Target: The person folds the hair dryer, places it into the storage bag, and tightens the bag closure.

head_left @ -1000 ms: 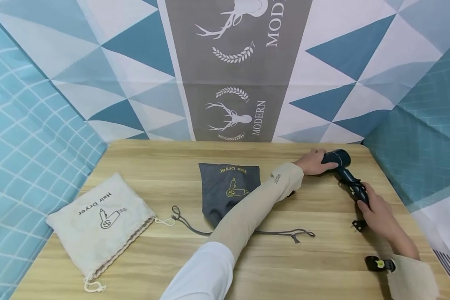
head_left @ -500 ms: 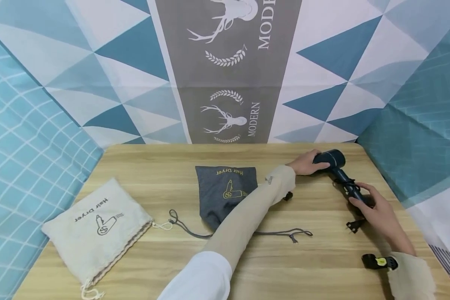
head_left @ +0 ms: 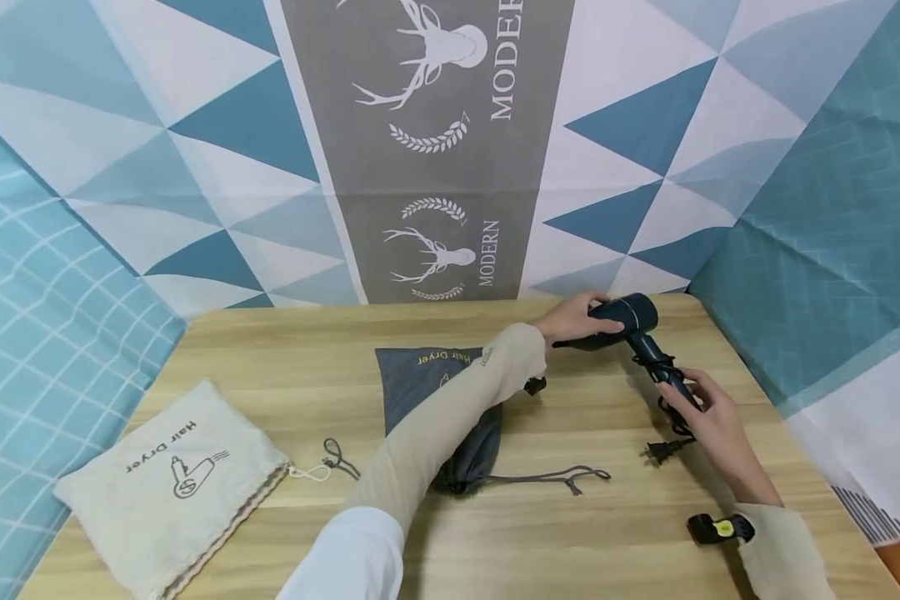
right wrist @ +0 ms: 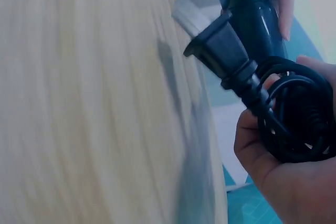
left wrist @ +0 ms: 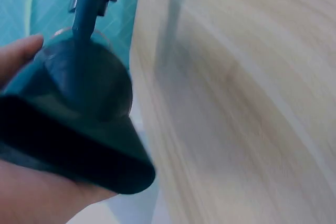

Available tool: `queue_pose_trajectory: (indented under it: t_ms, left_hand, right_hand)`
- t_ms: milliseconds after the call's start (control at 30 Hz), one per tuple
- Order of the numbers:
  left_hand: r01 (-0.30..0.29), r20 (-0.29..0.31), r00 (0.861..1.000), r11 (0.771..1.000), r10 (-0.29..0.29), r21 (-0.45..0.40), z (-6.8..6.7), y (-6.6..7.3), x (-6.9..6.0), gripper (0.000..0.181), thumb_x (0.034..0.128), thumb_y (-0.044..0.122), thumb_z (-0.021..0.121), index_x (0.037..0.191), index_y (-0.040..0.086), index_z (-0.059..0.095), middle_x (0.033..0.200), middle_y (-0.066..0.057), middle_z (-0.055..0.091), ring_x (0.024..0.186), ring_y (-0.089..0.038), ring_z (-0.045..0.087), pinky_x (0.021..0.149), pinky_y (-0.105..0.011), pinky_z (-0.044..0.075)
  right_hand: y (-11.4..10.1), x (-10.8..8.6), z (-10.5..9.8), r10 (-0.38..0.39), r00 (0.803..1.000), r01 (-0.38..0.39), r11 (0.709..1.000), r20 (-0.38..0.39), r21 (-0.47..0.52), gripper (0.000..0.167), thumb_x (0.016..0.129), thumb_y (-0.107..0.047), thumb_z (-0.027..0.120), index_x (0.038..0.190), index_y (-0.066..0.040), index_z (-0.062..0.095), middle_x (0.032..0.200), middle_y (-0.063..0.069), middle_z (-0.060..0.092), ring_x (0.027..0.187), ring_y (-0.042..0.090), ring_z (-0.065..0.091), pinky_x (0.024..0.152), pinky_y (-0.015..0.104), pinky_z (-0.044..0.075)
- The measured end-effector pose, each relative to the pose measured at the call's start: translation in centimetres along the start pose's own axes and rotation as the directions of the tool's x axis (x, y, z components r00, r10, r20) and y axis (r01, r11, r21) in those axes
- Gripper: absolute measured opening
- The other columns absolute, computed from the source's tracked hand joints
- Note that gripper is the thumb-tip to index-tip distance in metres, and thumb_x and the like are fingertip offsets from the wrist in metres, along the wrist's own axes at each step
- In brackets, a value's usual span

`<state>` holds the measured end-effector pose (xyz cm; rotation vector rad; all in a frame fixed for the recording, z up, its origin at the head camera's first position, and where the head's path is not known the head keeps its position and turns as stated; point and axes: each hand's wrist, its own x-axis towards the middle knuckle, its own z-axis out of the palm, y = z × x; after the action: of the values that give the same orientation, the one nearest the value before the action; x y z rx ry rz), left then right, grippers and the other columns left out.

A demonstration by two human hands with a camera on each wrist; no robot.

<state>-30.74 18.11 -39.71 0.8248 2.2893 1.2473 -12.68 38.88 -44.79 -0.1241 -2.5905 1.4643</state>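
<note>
A dark hair dryer [head_left: 621,317] is held by both hands over the table's far right part. My left hand [head_left: 573,318] grips its barrel near the flat nozzle, which fills much of the left wrist view as a wide dark slot [left wrist: 68,140]. My right hand [head_left: 708,421] holds the handle, with the black cord [right wrist: 296,108] coiled around it. The two-prong plug [right wrist: 223,51] hangs from the coil. Under my left forearm lies a dark grey drawstring bag [head_left: 412,392] with yellow "Hair Dryer" lettering, partly hidden.
A cream drawstring bag [head_left: 172,492], also printed "Hair Dryer", lies flat at the left of the wooden table [head_left: 570,542]. The grey bag's cord [head_left: 547,477] stretches to the right. A patterned cloth wall [head_left: 435,167] rises behind the table's back edge.
The head view has shifted, so the table appears lower and further left. Both hands have moved slightly left with the hair dryer, and its nozzle now shows beyond my left hand.
</note>
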Motion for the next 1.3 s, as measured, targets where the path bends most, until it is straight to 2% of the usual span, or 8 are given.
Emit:
queue_pose_trajectory:
  t_ms: [167, 267, 467, 567, 667, 833, 1000, 1300]
  left_hand:
    - [0.008, -0.002, 1.000, 0.997, -0.008, -0.075, -1.8, -0.2, -0.6, 0.055, 0.0966, 0.045, 0.062, 0.142, 0.016, 0.048, 0.129, -0.001, 0.054, 0.108, -0.013, 0.055, 0.089, -0.028, 0.047]
    - [0.029, 0.006, 1.000, 0.993, -0.028, -0.115, -2.4, -0.8, -1.0, 0.053, 0.0970, 0.050, 0.059, 0.138, 0.018, 0.050, 0.126, 0.001, 0.054, 0.107, -0.011, 0.055, 0.089, -0.028, 0.047]
    - [0.099, 0.063, 0.994, 0.974, -0.088, -0.202, -3.5, -1.9, -2.7, 0.060, 0.0949, 0.058, 0.056, 0.142, 0.022, 0.048, 0.133, 0.001, 0.050, 0.112, -0.015, 0.055, 0.093, -0.034, 0.047]
    - [0.118, 0.080, 0.991, 0.978, -0.105, -0.170, -3.6, -2.0, -4.0, 0.071, 0.0938, 0.063, 0.054, 0.150, 0.022, 0.040, 0.143, -0.001, 0.045, 0.121, -0.016, 0.052, 0.098, -0.035, 0.046]
    - [0.109, 0.055, 0.993, 0.987, -0.103, -0.120, -3.5, -1.7, -5.4, 0.074, 0.0938, 0.064, 0.053, 0.152, 0.022, 0.036, 0.147, -0.002, 0.044, 0.124, -0.015, 0.051, 0.098, -0.035, 0.046]
    - [0.063, -0.018, 0.998, 0.993, -0.065, -0.098, -3.7, -0.7, -7.7, 0.071, 0.0958, 0.061, 0.052, 0.151, 0.019, 0.038, 0.136, -0.005, 0.052, 0.113, -0.017, 0.058, 0.092, -0.034, 0.050]
    - [0.027, -0.084, 0.996, 1.000, -0.027, -0.003, -4.7, 0.1, -10.1, 0.071, 0.0953, 0.064, 0.050, 0.152, 0.023, 0.037, 0.148, -0.002, 0.046, 0.128, -0.017, 0.051, 0.102, -0.037, 0.044]
    - [0.018, -0.127, 0.991, 0.995, -0.031, -0.100, -5.9, -0.6, -14.6, 0.067, 0.0962, 0.058, 0.054, 0.150, 0.021, 0.040, 0.133, -0.005, 0.055, 0.103, -0.012, 0.062, 0.088, -0.034, 0.051]
  right_hand:
    - [-0.9, 0.1, 0.4, -0.075, 0.997, 0.074, 0.993, 0.007, 0.089, 0.041, 0.103, -0.024, 0.057, 0.136, -0.002, 0.047, 0.095, 0.001, 0.062, 0.071, 0.020, 0.065, 0.062, 0.024, 0.052]
    - [-1.3, 0.0, 0.7, -0.086, 0.996, 0.082, 0.989, 0.029, 0.124, 0.037, 0.103, -0.023, 0.056, 0.134, -0.002, 0.050, 0.094, -0.001, 0.063, 0.072, 0.021, 0.064, 0.062, 0.025, 0.053]
    - [-2.4, -0.4, 1.6, -0.119, 0.992, 0.118, 0.993, 0.046, 0.019, 0.043, 0.103, -0.027, 0.057, 0.136, -0.001, 0.051, 0.102, 0.001, 0.060, 0.077, 0.013, 0.061, 0.064, 0.024, 0.049]
    - [-2.9, -0.5, 2.0, -0.138, 0.989, 0.139, 0.990, 0.058, -0.016, 0.043, 0.102, -0.027, 0.058, 0.136, -0.001, 0.053, 0.106, 0.006, 0.057, 0.078, 0.012, 0.058, 0.062, 0.025, 0.047]
    - [-3.4, -0.8, 2.2, -0.149, 0.986, 0.150, 0.989, 0.077, -0.016, 0.042, 0.102, -0.026, 0.058, 0.136, -0.001, 0.054, 0.110, 0.010, 0.055, 0.079, 0.013, 0.057, 0.062, 0.026, 0.046]
    - [-4.6, -1.7, 2.6, -0.178, 0.981, 0.179, 0.984, 0.079, -0.004, 0.039, 0.102, -0.022, 0.058, 0.136, -0.003, 0.054, 0.111, 0.010, 0.053, 0.076, 0.013, 0.056, 0.060, 0.026, 0.046]
    - [-6.1, -2.5, 3.5, -0.216, 0.973, 0.217, 0.976, 0.082, -0.003, 0.039, 0.101, -0.018, 0.059, 0.137, -0.004, 0.053, 0.111, 0.009, 0.054, 0.069, 0.014, 0.061, 0.057, 0.027, 0.048]
    - [-8.5, -4.0, 5.6, -0.232, 0.962, 0.229, 0.973, 0.144, 0.035, 0.039, 0.101, -0.016, 0.060, 0.138, -0.007, 0.053, 0.115, 0.011, 0.054, 0.070, 0.016, 0.061, 0.058, 0.028, 0.049]
